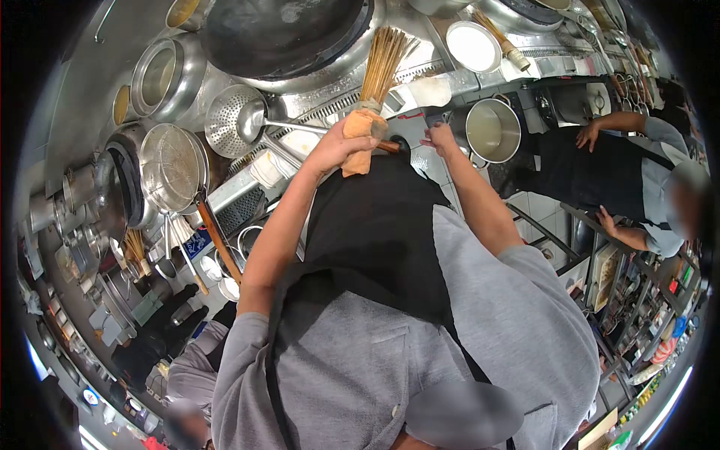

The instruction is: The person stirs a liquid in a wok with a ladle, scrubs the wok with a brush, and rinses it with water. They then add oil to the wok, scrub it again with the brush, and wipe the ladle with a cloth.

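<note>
My left hand (341, 147) is closed around the handle end of a bamboo brush (381, 64), together with a folded orange cloth (358, 163). The brush's bristles point up toward the stove edge. Just right of the grip, a short brown wooden handle end (389, 146) sticks out. My right hand (440, 139) is held out over the floor beside the stove front, its fingers curled together; what they hold, if anything, is too small to tell. A steel pot (493, 130) with pale liquid stands to its right.
A large black wok (281, 34) sits on the stove. Left of it are a perforated skimmer (225, 120), a ladle (251, 120) and a wire strainer (171, 163). A white bowl (473, 46) is at the back. A co-worker (600, 176) in an apron stands at right; another person is lower left.
</note>
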Demonstrator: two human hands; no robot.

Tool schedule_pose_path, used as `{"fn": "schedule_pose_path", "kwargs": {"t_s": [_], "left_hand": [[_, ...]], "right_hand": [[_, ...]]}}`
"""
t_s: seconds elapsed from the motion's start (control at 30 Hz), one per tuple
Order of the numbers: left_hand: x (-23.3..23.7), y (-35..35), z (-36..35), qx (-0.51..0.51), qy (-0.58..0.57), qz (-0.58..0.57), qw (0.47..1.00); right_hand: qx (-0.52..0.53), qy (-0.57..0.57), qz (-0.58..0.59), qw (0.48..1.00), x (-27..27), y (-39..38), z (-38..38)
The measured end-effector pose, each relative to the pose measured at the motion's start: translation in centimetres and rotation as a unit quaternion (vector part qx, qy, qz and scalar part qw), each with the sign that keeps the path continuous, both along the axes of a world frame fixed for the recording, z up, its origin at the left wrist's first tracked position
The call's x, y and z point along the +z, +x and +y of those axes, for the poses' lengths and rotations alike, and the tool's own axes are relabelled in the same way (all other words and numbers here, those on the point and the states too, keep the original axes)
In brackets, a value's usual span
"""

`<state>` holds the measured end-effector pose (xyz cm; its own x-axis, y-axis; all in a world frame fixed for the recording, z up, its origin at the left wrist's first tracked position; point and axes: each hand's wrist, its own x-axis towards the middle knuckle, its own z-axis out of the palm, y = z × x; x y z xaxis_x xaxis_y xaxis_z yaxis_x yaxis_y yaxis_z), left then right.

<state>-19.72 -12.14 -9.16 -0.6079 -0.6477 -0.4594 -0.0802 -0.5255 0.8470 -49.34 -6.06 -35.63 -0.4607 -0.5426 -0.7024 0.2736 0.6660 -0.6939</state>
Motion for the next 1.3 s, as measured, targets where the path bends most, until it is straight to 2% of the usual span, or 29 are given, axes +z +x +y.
{"fn": "schedule_pose_path", "kwargs": {"t_s": [0.1,0.2,0.3,0.4,0.5,0.57,0.6,0.63,0.73,0.77,0.8,0.83,0.9,0.97,1.03,1.1,1.17,1.2,1.23,1.27,1.3], "left_hand": [[0.6,-0.1,0.1,0.005,-0.014,-0.005,1.000],[0.6,0.0,0.2,-0.001,0.012,-0.021,1.000],[0.2,-0.2,0.5,0.017,0.008,0.004,1.000],[0.8,-0.3,0.9,0.048,0.036,0.017,0.998],[0.8,-0.9,1.3,0.060,0.082,0.018,0.995],[1.3,-2.4,1.4,0.041,0.092,0.036,0.994],[0.4,-3.4,1.4,0.032,0.094,0.049,0.994],[0.2,-4.4,1.3,0.022,0.095,0.062,0.993],[0.9,-5.7,0.6,-0.020,0.105,0.103,0.989],[1.3,-5.8,0.8,0.017,0.099,0.116,0.988],[1.6,-5.4,0.8,0.035,0.112,0.128,0.985],[2.0,-4.8,1.0,0.050,0.128,0.138,0.981],[2.0,-3.0,1.3,0.105,0.160,0.140,0.972],[-0.7,-0.7,1.8,0.172,0.202,0.137,0.954],[-1.8,2.2,2.6,0.200,0.199,0.160,0.946],[-2.3,5.2,3.8,0.221,0.212,0.194,0.932],[-0.6,6.7,5.1,0.288,0.197,0.191,0.917],[-0.1,7.4,5.7,0.320,0.191,0.189,0.909],[-0.1,8.3,6.3,0.336,0.174,0.167,0.910],[-0.4,9.2,7.0,0.353,0.157,0.144,0.911],[-0.7,9.8,7.6,0.371,0.141,0.121,0.910]], "right_hand": [[0.038,0.063,0.014,0.997,-0.8,-1.9,-0.4],[0.173,0.072,0.122,0.975,0.3,-3.3,0.2],[0.027,0.030,-0.014,0.999,1.7,-3.7,0.5],[0.147,0.054,0.092,0.983,6.7,-3.7,0.5],[0.235,-0.040,-0.037,0.971,14.2,-1.1,-1.2],[0.212,-0.110,-0.220,0.946,20.9,2.5,-3.1],[0.196,-0.093,-0.277,0.936,21.4,3.7,-3.8],[0.180,-0.136,-0.290,0.930,21.8,5.3,-4.7],[0.159,-0.133,-0.157,0.966,23.5,4.5,-8.1],[0.182,-0.141,-0.093,0.969,22.6,3.0,-9.8],[0.227,-0.162,0.076,0.957,20.9,1.5,-11.5],[0.258,-0.181,0.241,0.918,19.4,0.3,-12.8],[0.313,-0.111,0.396,0.856,19.1,-0.8,-14.9],[0.325,-0.146,0.507,0.785,17.3,-0.6,-14.8],[0.396,-0.064,0.570,0.717,14.6,-0.9,-14.6],[0.400,-0.051,0.582,0.706,11.3,-1.7,-13.7],[0.383,-0.064,0.578,0.718,11.4,-1.5,-13.0],[0.361,-0.059,0.619,0.695,12.7,-0.5,-12.2],[0.324,-0.131,0.667,0.657,14.0,0.8,-11.4],[0.355,-0.172,0.618,0.681,15.9,2.3,-10.6],[0.401,-0.246,0.552,0.689,14.7,2.8,-9.7]]}}
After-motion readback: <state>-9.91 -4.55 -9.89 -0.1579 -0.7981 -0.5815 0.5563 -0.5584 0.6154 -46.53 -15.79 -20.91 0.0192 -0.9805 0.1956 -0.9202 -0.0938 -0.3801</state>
